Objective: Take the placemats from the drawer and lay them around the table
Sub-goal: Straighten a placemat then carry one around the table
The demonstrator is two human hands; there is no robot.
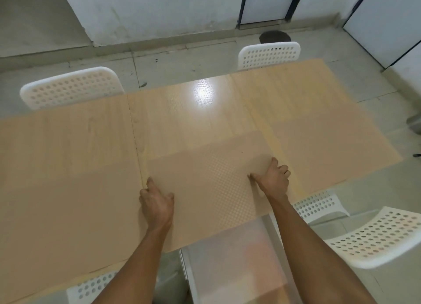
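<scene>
A beige translucent placemat (209, 185) with a dotted texture lies flat on the light wooden table (182, 116), close to the near edge. My left hand (157, 203) grips the mat's left edge, thumb on top and fingers curled. At the right edge, my right hand (274, 178) holds it the same way. Below the table edge a white drawer (239, 271) stands pulled out between my forearms; its pale contents are blurred. A slightly darker sheet-like area (68, 208) covers the table to the left; whether it is another placemat I cannot tell.
White perforated chairs stand around the table: two at the far side (70, 87) (268, 54), two at the near right (378, 235) (319, 205), one at the near left (91, 287). Grey floor and white wall panels lie beyond.
</scene>
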